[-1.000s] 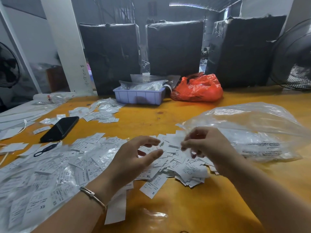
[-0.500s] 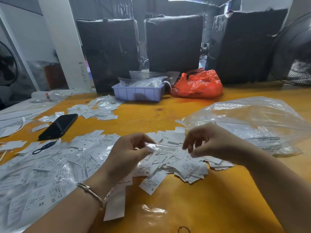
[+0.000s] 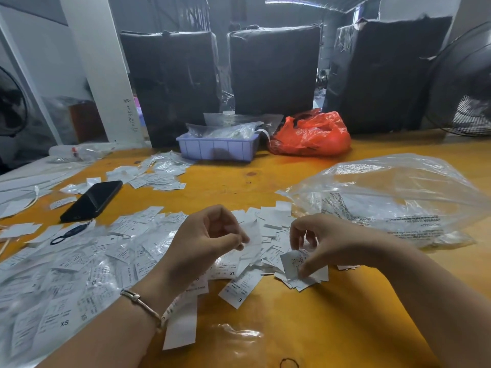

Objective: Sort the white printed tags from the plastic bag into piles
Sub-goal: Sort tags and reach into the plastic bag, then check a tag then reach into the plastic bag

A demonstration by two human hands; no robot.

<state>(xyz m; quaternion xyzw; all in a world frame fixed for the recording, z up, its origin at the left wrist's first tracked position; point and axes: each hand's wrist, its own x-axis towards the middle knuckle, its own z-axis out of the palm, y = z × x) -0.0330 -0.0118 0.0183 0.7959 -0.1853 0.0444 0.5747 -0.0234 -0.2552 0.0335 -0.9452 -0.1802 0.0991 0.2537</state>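
Observation:
A loose heap of white printed tags (image 3: 268,235) lies in the middle of the yellow table (image 3: 332,314), with size letters such as S and XL showing. My left hand (image 3: 204,245) pinches one white tag (image 3: 253,239) above the heap. My right hand (image 3: 326,243) pinches another printed tag (image 3: 292,262) at the heap's right side. A large clear plastic bag (image 3: 393,192) lies to the right, its mouth facing the heap. More tags in small clear sleeves (image 3: 66,274) spread over the left of the table.
A black phone (image 3: 91,200) and a dark key loop (image 3: 70,233) lie at the left. A lilac tray (image 3: 218,148) with clear bags and a red plastic bag (image 3: 310,135) stand at the back. Another tag pile (image 3: 156,173) sits behind the phone. Fans flank the table.
My right hand dropped from the clear sleeve stretched between both hands to the heap and picked up a printed tag. My left hand now holds a white tag on its own.

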